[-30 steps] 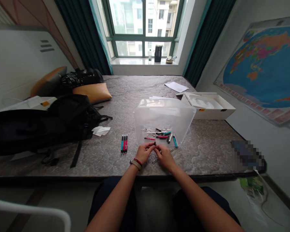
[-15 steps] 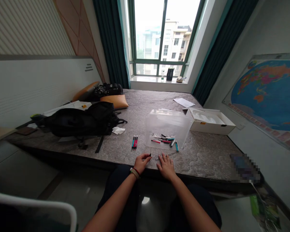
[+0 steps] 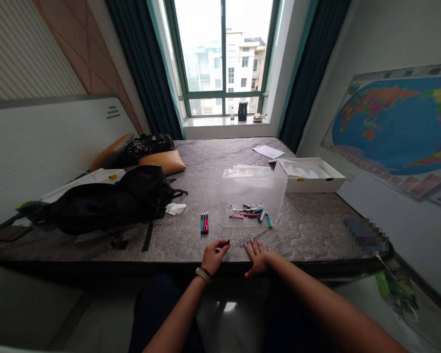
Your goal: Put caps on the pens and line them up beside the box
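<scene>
Between thumb and fingers, my left hand [image 3: 213, 257] pinches a thin pen part [image 3: 229, 241] with a black end and a slender pale rod pointing up; its exact kind is too small to make out. My right hand [image 3: 257, 257] lies on the mattress [image 3: 305, 230] near its front edge, fingers spread, over printed lettering. Beyond both hands, a clear plastic box [image 3: 250, 189] has loose pen parts [image 3: 252, 213] in teal, red, black and silver at its near side. A teal part [image 3: 268, 220] is at the box's front right. Several pens [image 3: 205, 224] lie side by side left of the box.
A black backpack [image 3: 110, 198] and a crumpled tissue [image 3: 175, 209] lie to the left, with orange cushions [image 3: 161, 162] behind. At the right are an open white box [image 3: 312, 184], a paper sheet [image 3: 268, 151] and a blurred-out object with a cable [image 3: 367, 238].
The view has shifted right. My right hand has turned and slid slightly right, its forearm swung outward. My left hand keeps its pinch on the pen part.
</scene>
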`<state>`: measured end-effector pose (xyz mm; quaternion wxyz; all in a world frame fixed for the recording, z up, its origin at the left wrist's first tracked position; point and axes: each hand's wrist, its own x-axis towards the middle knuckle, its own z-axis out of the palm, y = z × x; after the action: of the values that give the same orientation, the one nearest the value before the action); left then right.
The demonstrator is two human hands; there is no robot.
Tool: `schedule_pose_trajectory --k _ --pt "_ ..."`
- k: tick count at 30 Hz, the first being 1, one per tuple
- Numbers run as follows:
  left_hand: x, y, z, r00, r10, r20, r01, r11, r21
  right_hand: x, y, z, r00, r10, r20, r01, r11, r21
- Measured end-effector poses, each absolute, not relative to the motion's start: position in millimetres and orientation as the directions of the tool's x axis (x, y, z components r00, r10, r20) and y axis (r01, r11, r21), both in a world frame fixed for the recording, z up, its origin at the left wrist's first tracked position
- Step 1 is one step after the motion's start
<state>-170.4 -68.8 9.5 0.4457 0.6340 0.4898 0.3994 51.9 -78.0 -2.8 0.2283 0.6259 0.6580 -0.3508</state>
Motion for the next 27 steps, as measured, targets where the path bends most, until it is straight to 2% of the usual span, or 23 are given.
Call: schedule_pose_trajectory --k 3,9,12,16,20,21,23,25,27 --pt "-170.1 -48.6 1.7 0.242 0.967 0.086 0.255 -0.149 0.955 47.4 -63.2 -0.5 -0.088 0.603 -0.793 0.985 -0.067 -0.161" --pt "-158.5 -0.1 -6.1 0.374 0.912 0.171 0.220 -0.266 0.938 32.1 -52.0 10.3 0.003 0.579 -0.815 0.969 -0.203 -0.140" --pt "-148.5 16.8 -8.8 0.388 0.910 0.150 0.176 -0.232 0.957 28.2 -51.6 18.2 0.004 0.547 -0.837 0.970 -0.204 -0.128" --pt "-140.0 26.9 -7.5 0.387 0.921 0.045 0.112 -0.096 0.989 36.1 -51.3 30.8 -0.090 0.469 -0.879 0.960 -0.194 -0.202" --pt "-143.8 32.9 -2.6 0.416 0.909 0.037 0.178 -0.121 0.977 60.2 -47.8 52.3 -0.245 0.456 -0.856 0.918 -0.176 -0.356" --pt "-145.2 34.9 -1.7 0.412 0.910 0.038 0.196 -0.129 0.972 67.9 -44.2 59.3 -0.289 0.472 -0.833 0.902 -0.157 -0.401" --pt "-145.9 40.0 -0.1 0.415 0.909 0.044 0.219 -0.147 0.965 83.5 -30.4 73.8 -0.348 0.574 -0.742 0.880 -0.074 -0.470" --pt "-143.2 45.7 1.5 0.411 0.911 0.046 0.235 -0.155 0.960 97.5 -6.8 87.2 -0.277 0.723 -0.633 0.903 -0.028 -0.428" --pt "-137.9 50.5 2.5 0.395 0.918 0.031 0.245 -0.138 0.960 108.2 25.2 97.3 -0.187 0.823 -0.537 0.952 0.017 -0.306"
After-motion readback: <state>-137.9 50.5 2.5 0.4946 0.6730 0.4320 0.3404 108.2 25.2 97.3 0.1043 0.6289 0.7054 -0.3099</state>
